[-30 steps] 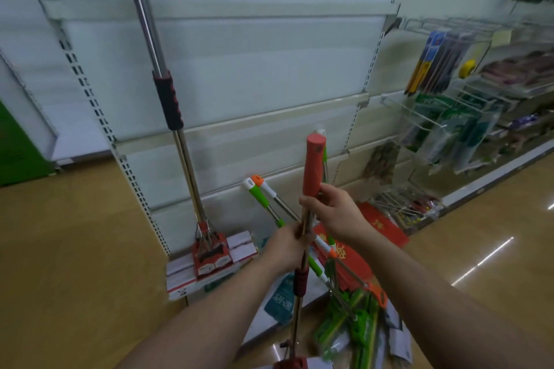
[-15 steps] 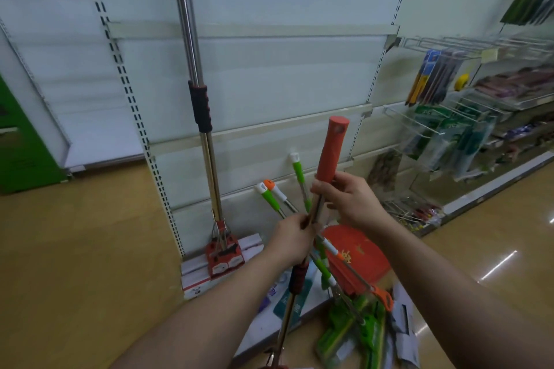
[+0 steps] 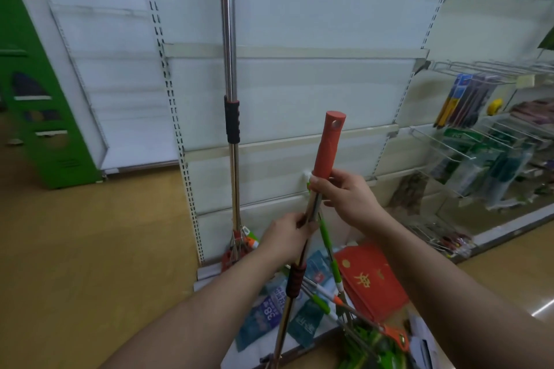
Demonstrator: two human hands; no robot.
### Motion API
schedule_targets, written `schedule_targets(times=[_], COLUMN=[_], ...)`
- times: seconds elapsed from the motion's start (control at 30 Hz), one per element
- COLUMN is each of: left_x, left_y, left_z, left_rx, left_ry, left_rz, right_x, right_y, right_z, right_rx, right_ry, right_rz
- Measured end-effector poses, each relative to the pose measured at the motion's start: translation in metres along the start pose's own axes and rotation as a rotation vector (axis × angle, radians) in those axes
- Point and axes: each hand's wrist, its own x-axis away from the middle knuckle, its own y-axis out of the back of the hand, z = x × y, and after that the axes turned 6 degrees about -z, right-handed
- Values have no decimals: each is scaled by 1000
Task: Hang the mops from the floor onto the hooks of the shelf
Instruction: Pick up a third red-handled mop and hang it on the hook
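Observation:
I hold a mop point(image 3: 328, 144) with a red grip and a steel pole nearly upright in front of me. My left hand point(image 3: 284, 237) grips the pole below, and my right hand point(image 3: 347, 198) pinches the base of the red grip; a hanging hole shows near its tip. A second mop point(image 3: 230, 69) with a red top and black sleeve stands against the white shelf back panel point(image 3: 299, 90), its top out of view. Several green-handled mops point(image 3: 329, 252) lie on the shelf base behind my hands.
A red bag point(image 3: 371, 281) and blue packets point(image 3: 269, 314) lie on the shelf base. Wire hooks with packaged goods point(image 3: 467, 147) stick out at the right. A green cabinet point(image 3: 33, 99) stands at the left. Wooden floor point(image 3: 90, 263) spreads to the left.
The held mop has risen and my hands have come up with it. My view has tilted upward, showing more of the standing mop and the shelf.

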Motion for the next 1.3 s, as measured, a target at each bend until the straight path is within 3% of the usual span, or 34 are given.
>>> schedule_targets(times=[0.5,0.8,1.3], left_x=[-11,-23,-31], left_y=[14,23,53], left_z=[0,-28,-83], left_rx=[47,45,12], left_ry=[22,25,11], left_rz=[-70,-176,-387], right_x=[-22,-55,-107], right_y=[-8,5,28], right_z=[18,29,76], right_rx=[8,-105,-153], right_ry=[85,141,381], right_rz=[102,127,260])
